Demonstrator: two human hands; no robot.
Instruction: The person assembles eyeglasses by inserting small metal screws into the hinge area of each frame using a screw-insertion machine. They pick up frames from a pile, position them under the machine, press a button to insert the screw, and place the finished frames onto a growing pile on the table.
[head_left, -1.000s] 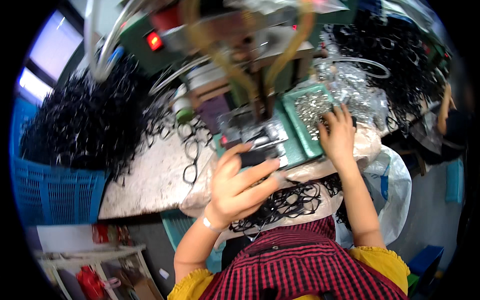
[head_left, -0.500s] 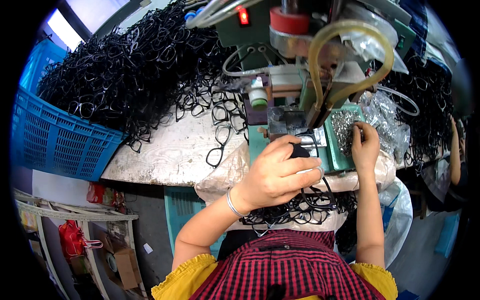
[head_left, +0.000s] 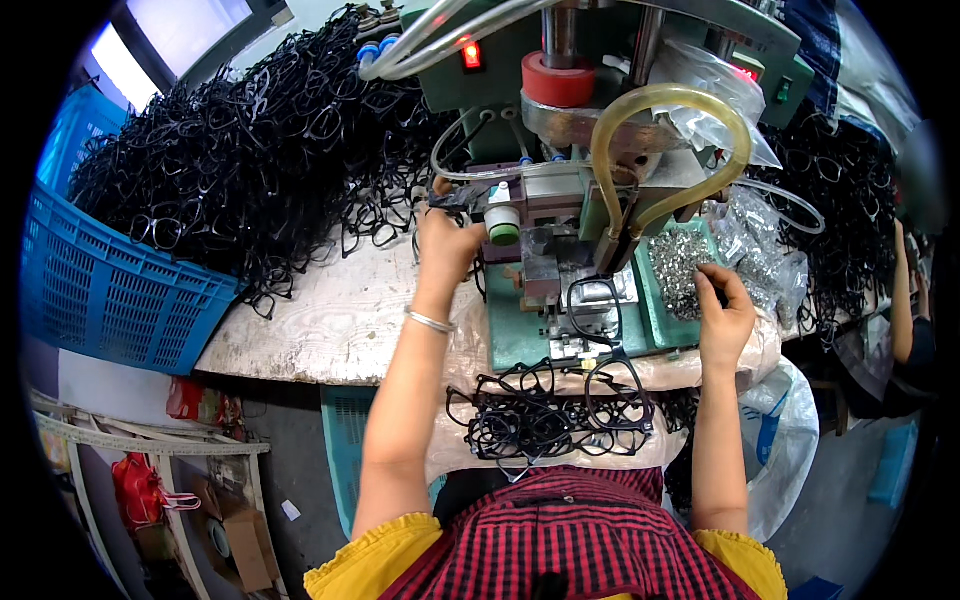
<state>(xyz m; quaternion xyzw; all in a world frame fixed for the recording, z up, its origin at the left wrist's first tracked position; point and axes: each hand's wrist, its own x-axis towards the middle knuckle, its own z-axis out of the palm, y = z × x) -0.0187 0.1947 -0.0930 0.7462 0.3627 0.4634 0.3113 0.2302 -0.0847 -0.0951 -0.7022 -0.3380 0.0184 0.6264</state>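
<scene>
Right hand, its grip unclear, has small metal pieces leftward in a green tray

The station comprises one press, one red collar, one yellow hose loop, one green tray, one white-and-green bottle, one bracelet, two hands (one left hand, one right hand), and uncountably many metal parts and black eyeglass frames.
</scene>
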